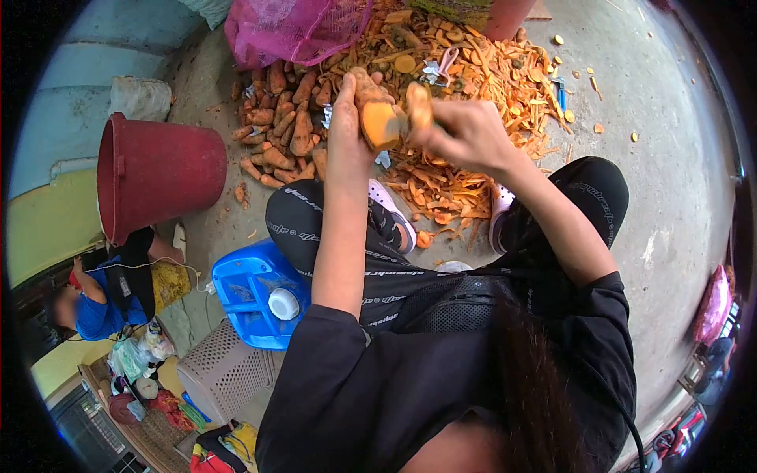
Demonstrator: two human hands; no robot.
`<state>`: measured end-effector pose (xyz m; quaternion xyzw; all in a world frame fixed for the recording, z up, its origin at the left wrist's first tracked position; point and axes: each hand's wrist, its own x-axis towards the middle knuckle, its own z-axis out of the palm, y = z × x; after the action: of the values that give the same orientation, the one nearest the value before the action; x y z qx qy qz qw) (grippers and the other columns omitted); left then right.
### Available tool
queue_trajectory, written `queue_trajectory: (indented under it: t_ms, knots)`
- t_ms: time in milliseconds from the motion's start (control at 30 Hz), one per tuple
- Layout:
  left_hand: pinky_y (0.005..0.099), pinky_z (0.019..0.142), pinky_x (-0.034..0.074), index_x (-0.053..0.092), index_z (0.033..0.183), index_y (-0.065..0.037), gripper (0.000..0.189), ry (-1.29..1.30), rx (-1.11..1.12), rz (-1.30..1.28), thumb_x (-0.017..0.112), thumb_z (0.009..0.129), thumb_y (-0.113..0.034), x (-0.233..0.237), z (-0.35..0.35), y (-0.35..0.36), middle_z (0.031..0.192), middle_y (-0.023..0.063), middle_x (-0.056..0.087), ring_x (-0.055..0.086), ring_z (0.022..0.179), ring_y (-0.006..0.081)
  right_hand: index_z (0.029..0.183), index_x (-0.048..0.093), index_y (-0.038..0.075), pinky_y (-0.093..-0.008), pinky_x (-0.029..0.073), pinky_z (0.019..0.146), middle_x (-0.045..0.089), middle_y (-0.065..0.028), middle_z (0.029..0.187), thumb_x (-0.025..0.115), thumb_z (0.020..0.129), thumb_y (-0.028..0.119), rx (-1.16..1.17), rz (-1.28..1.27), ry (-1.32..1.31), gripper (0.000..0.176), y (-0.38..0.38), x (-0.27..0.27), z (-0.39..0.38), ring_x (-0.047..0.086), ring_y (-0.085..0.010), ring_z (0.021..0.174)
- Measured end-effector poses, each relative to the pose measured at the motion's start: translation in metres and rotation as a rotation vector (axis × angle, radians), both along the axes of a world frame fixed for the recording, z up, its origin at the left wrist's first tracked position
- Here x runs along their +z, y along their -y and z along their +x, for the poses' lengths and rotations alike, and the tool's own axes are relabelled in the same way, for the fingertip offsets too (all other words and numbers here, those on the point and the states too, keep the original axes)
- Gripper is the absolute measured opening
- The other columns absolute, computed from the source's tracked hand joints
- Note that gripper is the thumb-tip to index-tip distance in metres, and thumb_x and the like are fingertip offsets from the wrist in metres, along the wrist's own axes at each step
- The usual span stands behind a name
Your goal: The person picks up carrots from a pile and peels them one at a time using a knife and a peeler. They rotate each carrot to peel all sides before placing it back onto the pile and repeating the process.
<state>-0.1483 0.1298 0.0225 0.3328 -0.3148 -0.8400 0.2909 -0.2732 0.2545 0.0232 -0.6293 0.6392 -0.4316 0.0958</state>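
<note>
A large carrot (pixel 382 124) with a bright orange cut face is held up in my left hand (pixel 351 118), its fingers wrapped round the rough skin. My right hand (pixel 465 134) is closed beside it, blurred by motion; an orange and tan piece or handle (pixel 419 108) shows at its fingers, too smeared to name. Beneath my hands lie unpeeled carrots (pixel 303 134) on the left and a broad heap of orange peelings and slices (pixel 505 75) on the right.
A red bucket (pixel 169 173) lies on its side at the left, near a blue jerrycan (pixel 252 296) and a grey perforated basket (pixel 225 370). A pink mesh sack (pixel 292 27) is at the top. A blue-handled tool (pixel 561 94) lies on the floor. Another person (pixel 106 299) sits at the left.
</note>
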Motion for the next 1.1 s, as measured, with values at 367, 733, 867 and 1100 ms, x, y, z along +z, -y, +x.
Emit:
queue_trajectory:
  t_ms: [367,733,867,1100]
  knots:
    - [0.0298,0.064,0.052,0.053,0.111,0.0,0.04,-0.306,-0.087,0.122,0.043,0.096,-0.036,-0.001,-0.005,0.006,0.081,0.005,0.056,0.057,0.07,0.0129,0.102,0.058,0.002,-0.024,0.037,0.054,0.042,0.0034,0.064,0.05,0.08,0.066,-0.167,0.309,0.933,0.068,0.004,0.008,-0.029,0.045,-0.0094,0.058]
    - [0.0224,0.058,0.051,0.055,0.112,-0.001,0.038,-0.216,-0.133,-0.013,0.043,0.096,-0.033,0.003,-0.012,-0.009,0.083,0.0043,0.06,0.059,0.071,0.0097,0.074,0.049,0.002,-0.0344,0.043,0.045,0.054,-0.0101,0.061,0.059,0.049,0.086,-0.081,0.049,-0.273,0.089,0.001,0.007,-0.002,0.059,-0.0237,0.053]
    - [0.0213,0.054,0.05,0.056,0.112,-0.002,0.038,-0.191,-0.131,-0.08,0.043,0.096,-0.034,0.007,-0.013,-0.012,0.078,0.0037,0.06,0.059,0.064,0.009,0.074,0.047,0.001,-0.0345,0.043,0.046,0.055,-0.0103,0.065,0.059,0.047,0.086,-0.091,0.109,-0.282,0.09,0.002,0.006,-0.002,0.06,-0.0246,0.056]
    - [0.0217,0.055,0.049,0.056,0.112,-0.003,0.039,-0.165,-0.155,-0.058,0.044,0.096,-0.036,0.006,-0.013,-0.01,0.078,0.0042,0.06,0.059,0.065,0.0095,0.073,0.047,0.001,-0.035,0.042,0.045,0.054,-0.0102,0.062,0.059,0.048,0.086,-0.112,0.068,-0.281,0.089,0.002,0.005,-0.001,0.059,-0.0243,0.054]
